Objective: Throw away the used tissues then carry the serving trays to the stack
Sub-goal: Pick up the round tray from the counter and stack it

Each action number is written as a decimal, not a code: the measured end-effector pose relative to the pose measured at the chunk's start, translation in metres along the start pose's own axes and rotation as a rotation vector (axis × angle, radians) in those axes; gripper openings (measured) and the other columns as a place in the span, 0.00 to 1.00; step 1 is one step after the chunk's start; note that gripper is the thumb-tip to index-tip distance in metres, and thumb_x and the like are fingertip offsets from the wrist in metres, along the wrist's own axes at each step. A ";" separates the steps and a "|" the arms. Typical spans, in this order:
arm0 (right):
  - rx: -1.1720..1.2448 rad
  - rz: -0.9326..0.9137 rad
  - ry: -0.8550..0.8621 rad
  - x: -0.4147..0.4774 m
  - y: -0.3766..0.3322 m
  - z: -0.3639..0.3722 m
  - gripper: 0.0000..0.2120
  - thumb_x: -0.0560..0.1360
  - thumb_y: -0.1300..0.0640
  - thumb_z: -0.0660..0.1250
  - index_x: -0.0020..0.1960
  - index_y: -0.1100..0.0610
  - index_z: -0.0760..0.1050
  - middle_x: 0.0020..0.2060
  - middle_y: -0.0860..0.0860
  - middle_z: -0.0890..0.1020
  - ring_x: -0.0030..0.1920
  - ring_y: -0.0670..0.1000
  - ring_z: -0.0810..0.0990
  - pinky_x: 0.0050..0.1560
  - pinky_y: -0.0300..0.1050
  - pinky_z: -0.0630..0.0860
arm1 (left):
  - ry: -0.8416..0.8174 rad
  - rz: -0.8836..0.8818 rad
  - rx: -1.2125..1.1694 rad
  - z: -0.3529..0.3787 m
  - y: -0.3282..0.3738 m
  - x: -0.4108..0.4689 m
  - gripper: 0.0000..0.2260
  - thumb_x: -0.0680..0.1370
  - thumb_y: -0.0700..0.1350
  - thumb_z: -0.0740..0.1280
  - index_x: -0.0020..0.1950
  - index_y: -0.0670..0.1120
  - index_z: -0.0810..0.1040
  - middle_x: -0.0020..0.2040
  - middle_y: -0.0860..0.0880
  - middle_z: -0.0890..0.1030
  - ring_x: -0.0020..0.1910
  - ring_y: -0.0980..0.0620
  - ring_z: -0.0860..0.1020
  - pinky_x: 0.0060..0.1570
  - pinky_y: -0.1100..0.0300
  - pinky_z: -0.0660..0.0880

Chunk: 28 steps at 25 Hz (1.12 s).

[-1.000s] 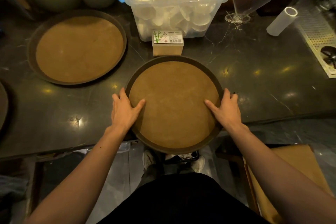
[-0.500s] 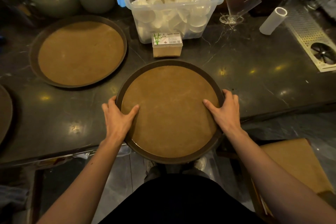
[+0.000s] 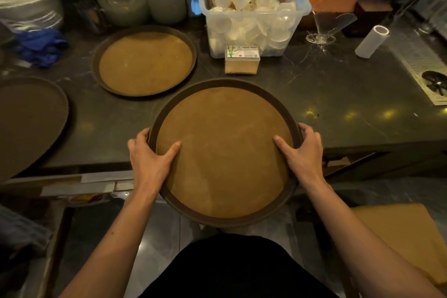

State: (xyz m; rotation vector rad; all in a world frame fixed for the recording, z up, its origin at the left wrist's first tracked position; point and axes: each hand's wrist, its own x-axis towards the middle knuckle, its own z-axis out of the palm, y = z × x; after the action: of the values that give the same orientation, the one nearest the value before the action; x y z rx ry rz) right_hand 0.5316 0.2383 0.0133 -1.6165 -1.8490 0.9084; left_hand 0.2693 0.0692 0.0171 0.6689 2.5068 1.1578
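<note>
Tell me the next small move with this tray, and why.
Probably lift the held tray clear of the counter and swing it left. Both hands, left and right, grip its rim, it overhangs the edge, and other trays lie left.

Three round trays are seen: one (image 3: 225, 152) held at the counter's edge, one (image 3: 145, 61) behind it to the left, and one (image 3: 29, 123) cut off at the left border. One clear bin (image 3: 254, 11) of small plastic cups, too many to be counted, is seen, with one small box (image 3: 242, 59) before it. Two hands, left (image 3: 151, 161) and right (image 3: 301, 153), are counted.
</note>
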 end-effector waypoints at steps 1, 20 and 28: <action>0.021 -0.025 -0.014 -0.007 -0.003 -0.002 0.33 0.70 0.44 0.74 0.70 0.54 0.67 0.58 0.50 0.69 0.58 0.48 0.69 0.59 0.45 0.69 | 0.018 -0.001 -0.013 -0.009 -0.003 -0.013 0.37 0.69 0.53 0.77 0.73 0.45 0.65 0.66 0.43 0.68 0.61 0.48 0.71 0.60 0.56 0.68; 0.035 -0.414 -0.478 -0.182 -0.133 0.144 0.34 0.70 0.44 0.74 0.70 0.54 0.67 0.62 0.51 0.70 0.62 0.51 0.70 0.63 0.52 0.72 | 0.565 -0.302 0.062 -0.232 -0.182 -0.164 0.29 0.73 0.53 0.73 0.70 0.44 0.70 0.61 0.42 0.70 0.56 0.47 0.72 0.59 0.55 0.70; -0.014 -0.460 -0.478 -0.286 -0.205 0.235 0.31 0.71 0.45 0.74 0.69 0.52 0.67 0.56 0.47 0.67 0.56 0.45 0.68 0.55 0.43 0.68 | 0.570 -0.343 -0.005 -0.346 -0.277 -0.152 0.29 0.73 0.52 0.73 0.70 0.43 0.69 0.62 0.42 0.69 0.54 0.53 0.69 0.57 0.59 0.68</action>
State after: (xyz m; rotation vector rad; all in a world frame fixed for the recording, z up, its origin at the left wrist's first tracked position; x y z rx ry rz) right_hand 0.2677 -0.0919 0.0330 -0.9531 -2.4126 1.1277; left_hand 0.1635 -0.3865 0.0326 -0.1289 2.9056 1.3587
